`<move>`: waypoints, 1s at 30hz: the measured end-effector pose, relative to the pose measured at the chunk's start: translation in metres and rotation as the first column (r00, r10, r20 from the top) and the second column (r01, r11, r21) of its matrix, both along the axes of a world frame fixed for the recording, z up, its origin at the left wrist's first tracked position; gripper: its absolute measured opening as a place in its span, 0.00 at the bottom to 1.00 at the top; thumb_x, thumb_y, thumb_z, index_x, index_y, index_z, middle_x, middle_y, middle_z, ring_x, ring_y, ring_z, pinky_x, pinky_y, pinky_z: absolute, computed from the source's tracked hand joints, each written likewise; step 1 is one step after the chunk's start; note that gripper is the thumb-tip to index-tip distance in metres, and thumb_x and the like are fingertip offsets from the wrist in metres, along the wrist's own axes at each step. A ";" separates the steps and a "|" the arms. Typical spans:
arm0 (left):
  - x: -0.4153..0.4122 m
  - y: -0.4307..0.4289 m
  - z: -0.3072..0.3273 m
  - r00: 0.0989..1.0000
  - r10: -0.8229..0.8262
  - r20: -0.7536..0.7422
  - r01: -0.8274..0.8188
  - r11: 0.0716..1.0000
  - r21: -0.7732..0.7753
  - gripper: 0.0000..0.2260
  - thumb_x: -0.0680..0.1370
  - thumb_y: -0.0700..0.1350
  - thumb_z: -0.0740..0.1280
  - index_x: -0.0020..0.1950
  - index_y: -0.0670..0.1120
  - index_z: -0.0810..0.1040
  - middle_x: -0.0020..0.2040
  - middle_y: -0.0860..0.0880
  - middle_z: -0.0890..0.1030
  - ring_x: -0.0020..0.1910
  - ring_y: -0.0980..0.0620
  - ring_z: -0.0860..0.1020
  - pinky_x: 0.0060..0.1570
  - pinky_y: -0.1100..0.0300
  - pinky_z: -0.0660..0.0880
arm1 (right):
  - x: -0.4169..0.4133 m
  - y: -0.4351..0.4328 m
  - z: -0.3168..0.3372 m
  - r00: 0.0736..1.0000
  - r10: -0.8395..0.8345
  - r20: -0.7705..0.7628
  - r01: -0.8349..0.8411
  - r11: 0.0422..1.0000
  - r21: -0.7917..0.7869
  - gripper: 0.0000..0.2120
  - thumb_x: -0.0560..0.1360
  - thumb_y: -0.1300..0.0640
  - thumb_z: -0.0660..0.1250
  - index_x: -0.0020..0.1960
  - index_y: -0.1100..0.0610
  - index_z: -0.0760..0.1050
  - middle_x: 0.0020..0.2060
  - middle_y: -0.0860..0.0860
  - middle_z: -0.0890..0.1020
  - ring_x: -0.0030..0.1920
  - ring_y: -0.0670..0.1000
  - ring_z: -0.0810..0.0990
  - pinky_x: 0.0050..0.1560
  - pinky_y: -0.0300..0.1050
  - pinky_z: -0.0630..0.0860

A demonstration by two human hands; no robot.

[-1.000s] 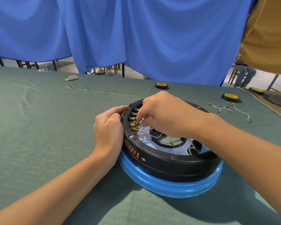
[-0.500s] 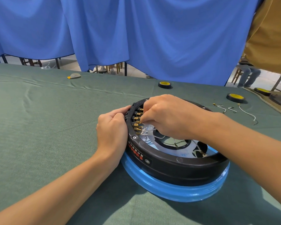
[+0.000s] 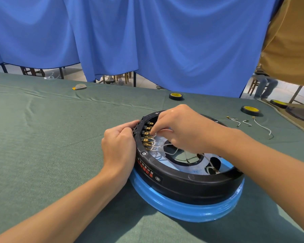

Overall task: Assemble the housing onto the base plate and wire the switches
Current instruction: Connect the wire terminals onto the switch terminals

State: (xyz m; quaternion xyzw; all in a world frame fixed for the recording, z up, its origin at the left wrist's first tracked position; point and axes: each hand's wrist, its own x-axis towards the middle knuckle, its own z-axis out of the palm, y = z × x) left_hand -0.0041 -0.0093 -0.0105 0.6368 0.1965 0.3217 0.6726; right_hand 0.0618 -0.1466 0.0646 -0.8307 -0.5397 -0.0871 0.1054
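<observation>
A round black housing [image 3: 191, 183] sits on a blue-rimmed base plate [image 3: 181, 206] on the green cloth. A row of switches with brass terminals [image 3: 147, 135] lines the housing's left inner wall. White wires [image 3: 156, 146] run from the terminals toward the centre hole. My left hand [image 3: 118, 146] grips the housing's left outer wall beside the switches. My right hand [image 3: 181, 128] reaches inside from above and pinches a white wire at a terminal; its fingertips are partly hidden.
Loose white wires [image 3: 260, 126] with terminals lie at the right. Two black-and-yellow tape rolls [image 3: 176, 96] [image 3: 250, 110] stand farther back. A small yellow-grey item [image 3: 79, 87] lies far left. Blue curtain hangs behind; a person in a tan shirt [image 3: 291, 41] stands at the right.
The view has shifted slightly; both hands stay at the switch row. My right hand's fingers have moved a little along the terminals with the white wire.
</observation>
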 end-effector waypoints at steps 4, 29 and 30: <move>-0.001 0.000 0.002 1.000 0.014 0.009 -0.014 1.000 -0.011 0.19 0.65 0.42 0.58 0.44 0.50 0.87 0.42 0.50 0.87 0.48 0.47 0.84 0.56 0.45 0.79 | 0.007 0.001 0.002 0.996 0.017 0.082 -0.017 1.000 0.003 0.10 0.78 0.62 0.66 0.55 0.54 0.83 0.47 0.51 0.83 0.48 0.53 0.79 0.50 0.51 0.76; -0.002 0.002 0.015 0.997 -0.063 -0.048 0.064 0.998 0.012 0.19 0.64 0.54 0.62 0.40 0.43 0.85 0.41 0.38 0.85 0.44 0.33 0.81 0.52 0.34 0.76 | 0.023 0.014 -0.006 0.988 -0.149 -0.030 0.150 0.989 0.014 0.07 0.73 0.65 0.67 0.44 0.61 0.84 0.41 0.58 0.85 0.44 0.59 0.82 0.44 0.53 0.80; -0.003 0.002 0.015 0.997 -0.062 -0.042 0.063 0.998 0.018 0.23 0.62 0.56 0.63 0.40 0.37 0.82 0.41 0.35 0.84 0.40 0.34 0.80 0.51 0.33 0.76 | 0.023 0.016 -0.006 0.988 -0.153 -0.020 0.153 0.988 0.006 0.07 0.72 0.65 0.67 0.43 0.60 0.84 0.41 0.57 0.85 0.43 0.59 0.82 0.44 0.52 0.80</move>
